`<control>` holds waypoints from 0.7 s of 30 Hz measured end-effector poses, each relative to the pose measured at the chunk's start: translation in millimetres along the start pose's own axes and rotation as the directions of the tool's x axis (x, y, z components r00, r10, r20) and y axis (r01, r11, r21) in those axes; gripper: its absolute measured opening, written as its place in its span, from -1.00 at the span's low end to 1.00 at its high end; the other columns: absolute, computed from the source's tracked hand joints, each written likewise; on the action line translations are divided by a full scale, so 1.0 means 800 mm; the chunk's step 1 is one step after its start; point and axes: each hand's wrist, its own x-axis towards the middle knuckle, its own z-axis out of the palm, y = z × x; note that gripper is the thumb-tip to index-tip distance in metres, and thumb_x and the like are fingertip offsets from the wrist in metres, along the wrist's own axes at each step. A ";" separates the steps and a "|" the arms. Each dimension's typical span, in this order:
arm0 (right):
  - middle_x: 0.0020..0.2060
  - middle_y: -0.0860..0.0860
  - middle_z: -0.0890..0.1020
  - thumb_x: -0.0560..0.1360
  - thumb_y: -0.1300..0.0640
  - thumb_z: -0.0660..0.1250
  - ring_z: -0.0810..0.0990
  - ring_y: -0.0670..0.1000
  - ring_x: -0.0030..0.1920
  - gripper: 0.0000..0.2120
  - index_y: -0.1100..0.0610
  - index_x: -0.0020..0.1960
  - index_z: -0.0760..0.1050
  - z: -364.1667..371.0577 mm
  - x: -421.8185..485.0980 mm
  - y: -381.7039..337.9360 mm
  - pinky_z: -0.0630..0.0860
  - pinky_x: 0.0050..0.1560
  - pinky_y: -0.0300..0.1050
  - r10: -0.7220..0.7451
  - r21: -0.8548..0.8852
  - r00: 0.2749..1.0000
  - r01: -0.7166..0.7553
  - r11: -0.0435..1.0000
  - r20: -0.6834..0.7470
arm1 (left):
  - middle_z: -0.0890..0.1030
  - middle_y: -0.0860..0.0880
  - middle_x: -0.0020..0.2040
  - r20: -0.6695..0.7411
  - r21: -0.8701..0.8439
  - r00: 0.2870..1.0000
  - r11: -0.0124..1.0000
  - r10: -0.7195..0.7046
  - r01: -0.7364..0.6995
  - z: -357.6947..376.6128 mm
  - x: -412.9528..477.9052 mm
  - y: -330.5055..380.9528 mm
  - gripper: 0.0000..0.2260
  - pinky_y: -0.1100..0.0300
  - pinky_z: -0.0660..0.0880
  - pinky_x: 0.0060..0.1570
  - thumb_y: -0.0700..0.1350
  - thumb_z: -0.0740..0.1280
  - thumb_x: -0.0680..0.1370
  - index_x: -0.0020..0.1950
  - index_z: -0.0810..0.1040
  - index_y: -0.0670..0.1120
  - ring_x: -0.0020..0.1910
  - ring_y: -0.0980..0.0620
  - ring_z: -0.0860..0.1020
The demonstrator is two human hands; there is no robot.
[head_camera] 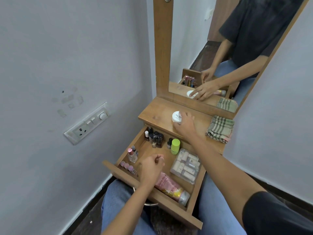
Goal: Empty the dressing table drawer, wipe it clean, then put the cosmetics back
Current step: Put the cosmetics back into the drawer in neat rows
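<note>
Open drawer [176, 212] projects from the table [155, 109] over the person's lap. Contents, left side: row of pink-capped bottles [127, 166], perfume bottle [133, 155], cluster of dark nail polish bottles [155, 137] at the back. Left grip [152, 168] hangs over the drawer's middle, fingers curled inward; whether it holds anything cannot be determined. Pink tube [169, 185] lies along the front wall. Green bottle [175, 146] stands upright at the back. Right grip [184, 126] grasps a white jar [176, 116] resting on the table top. Clear box [186, 167] of tubes sits at the drawer's right side. Folded checked cloth [220, 128] lies at the table's right end.
</note>
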 end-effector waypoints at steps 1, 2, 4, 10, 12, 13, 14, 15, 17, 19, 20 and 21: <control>0.27 0.22 0.39 0.46 0.11 0.31 0.32 0.24 0.23 -0.47 0.19 0.40 0.31 0.002 0.001 0.000 0.27 0.24 0.04 0.004 -0.005 1.000 -0.004 1.000 -0.005 | 0.67 0.07 -0.19 -0.019 0.002 1.000 1.000 0.002 -0.002 -0.005 -0.002 -0.002 -0.84 0.23 0.60 -0.08 -0.14 0.28 0.54 0.05 0.62 -0.06 -0.17 0.18 0.64; 0.25 0.22 0.39 0.46 0.10 0.32 0.32 0.24 0.22 -0.48 0.20 0.38 0.33 0.003 0.001 -0.002 0.29 0.24 0.06 0.014 -0.006 1.000 -0.014 1.000 -0.004 | 0.67 0.06 -0.18 -0.037 0.008 0.999 1.000 0.000 0.000 -0.010 -0.002 -0.005 -0.82 0.17 0.61 -0.09 -0.14 0.28 0.53 0.08 0.62 -0.07 -0.17 0.16 0.63; 0.22 0.22 0.41 0.46 0.06 0.33 0.32 0.23 0.22 -0.50 0.20 0.35 0.36 0.002 -0.003 -0.008 0.33 0.23 0.08 0.029 -0.019 1.000 -0.029 0.999 0.005 | 0.65 0.05 -0.14 -0.079 0.029 0.997 1.000 -0.002 0.005 -0.020 -0.005 -0.007 -0.80 0.24 0.59 -0.16 -0.14 0.27 0.54 0.10 0.62 -0.09 -0.19 0.16 0.61; 0.17 0.10 0.40 0.43 0.12 0.37 0.33 0.05 0.20 -0.53 0.16 0.31 0.36 0.015 -0.080 -0.036 0.34 0.19 -0.12 -0.242 0.246 0.970 0.237 0.940 -0.011 | 0.65 0.08 -0.18 -0.219 -0.028 0.975 0.999 0.031 -0.038 -0.049 -0.023 -0.011 -0.84 0.54 0.42 -0.28 -0.12 0.30 0.55 0.08 0.61 -0.05 -0.21 0.24 0.59; 0.17 0.10 0.42 0.43 0.13 0.37 0.34 0.06 0.18 -0.55 0.16 0.29 0.38 0.042 -0.110 -0.033 0.27 0.14 -0.17 -0.321 0.208 0.945 0.304 0.930 0.057 | 0.65 0.09 -0.17 -0.255 -0.067 0.967 0.997 0.007 -0.025 -0.057 -0.032 -0.018 -0.85 0.47 0.45 -0.27 -0.11 0.30 0.55 0.09 0.60 -0.02 -0.18 0.22 0.60; 0.19 0.09 0.42 0.44 0.11 0.36 0.34 0.06 0.19 -0.55 0.15 0.30 0.38 0.057 -0.121 -0.031 0.26 0.13 -0.18 -0.323 0.172 0.941 0.303 0.937 0.099 | 0.65 0.10 -0.16 -0.266 -0.082 0.964 0.996 -0.004 -0.018 -0.060 -0.035 -0.021 -0.85 0.43 0.47 -0.24 -0.10 0.31 0.55 0.09 0.60 -0.01 -0.18 0.21 0.61; 0.22 0.07 0.41 0.46 0.09 0.35 0.33 0.05 0.20 -0.54 0.14 0.32 0.36 0.072 -0.129 -0.027 0.27 0.15 -0.18 -0.296 0.138 0.944 0.277 0.951 0.146 | 0.65 0.11 -0.16 -0.276 -0.092 0.961 0.996 -0.015 -0.011 -0.062 -0.037 -0.025 -0.85 0.40 0.49 -0.21 -0.10 0.31 0.55 0.09 0.61 0.00 -0.17 0.20 0.62; 0.25 0.06 0.39 0.47 0.07 0.33 0.31 0.04 0.22 -0.53 0.12 0.35 0.34 0.086 -0.134 -0.025 0.29 0.20 -0.16 -0.261 0.109 0.947 0.244 0.964 0.190 | 0.65 0.12 -0.16 -0.284 -0.093 0.958 0.996 -0.025 -0.001 -0.064 -0.039 -0.029 -0.84 0.37 0.52 -0.17 -0.09 0.32 0.55 0.10 0.61 0.01 -0.17 0.21 0.62; 0.29 0.07 0.37 0.49 0.06 0.33 0.30 0.06 0.27 -0.50 0.12 0.38 0.31 0.108 -0.138 -0.023 0.31 0.30 -0.08 -0.205 0.056 0.940 0.197 0.979 0.271 | 0.64 0.15 -0.17 -0.296 -0.073 0.954 0.997 -0.036 0.015 -0.070 -0.042 -0.032 -0.85 0.30 0.57 -0.12 -0.09 0.34 0.54 0.08 0.62 0.02 -0.17 0.23 0.61; 0.31 0.10 0.36 0.50 0.08 0.34 0.31 0.11 0.30 -0.50 0.14 0.38 0.30 0.123 -0.137 -0.026 0.31 0.32 -0.03 -0.162 0.011 0.931 0.167 0.986 0.328 | 0.62 0.17 -0.17 -0.305 -0.055 0.952 0.998 -0.038 0.022 -0.076 -0.045 -0.033 -0.86 0.31 0.56 -0.13 -0.10 0.34 0.54 0.07 0.62 0.02 -0.17 0.24 0.60; 0.31 0.11 0.37 0.50 0.10 0.34 0.32 0.13 0.30 -0.51 0.15 0.38 0.31 0.128 -0.137 -0.026 0.33 0.32 -0.02 -0.144 -0.004 0.928 0.155 0.988 0.343 | 0.62 0.17 -0.16 -0.306 -0.050 0.951 0.998 -0.039 0.025 -0.079 -0.046 -0.034 -0.86 0.35 0.53 -0.17 -0.11 0.34 0.54 0.07 0.62 0.02 -0.17 0.24 0.59; 0.31 0.12 0.37 0.50 0.12 0.34 0.34 0.14 0.29 -0.52 0.16 0.37 0.31 0.133 -0.136 -0.027 0.34 0.31 -0.01 -0.130 -0.016 0.926 0.145 0.989 0.354 | 0.61 0.17 -0.16 -0.306 -0.047 0.951 0.998 -0.042 0.029 -0.081 -0.048 -0.033 -0.86 0.39 0.49 -0.20 -0.12 0.34 0.54 0.07 0.62 0.01 -0.17 0.25 0.59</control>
